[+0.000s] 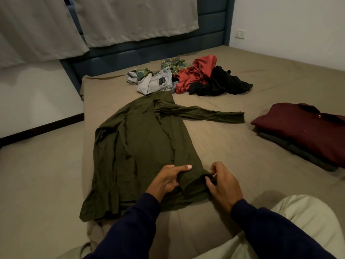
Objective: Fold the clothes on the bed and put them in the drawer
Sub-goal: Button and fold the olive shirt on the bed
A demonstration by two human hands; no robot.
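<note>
An olive green long-sleeved shirt (138,146) lies flat on the tan bed sheet (233,156), collar toward the headboard. One sleeve is folded down along the body; the other sleeve stretches out to the right. My left hand (168,178) pinches the folded sleeve near its cuff. My right hand (222,182) grips the cuff's end from the right. Behind the shirt sits a loose pile: a green plaid shirt (173,65), grey jeans (156,83), a red garment (196,73) and a black garment (222,83). No drawer is in view.
A folded maroon shirt (306,126) rests on darker folded clothes at the bed's right side. A dark blue headboard (149,51) and grey curtains (130,17) stand behind. The bed's left edge drops to a pale floor. My knee in beige trousers (291,217) is at the bottom right.
</note>
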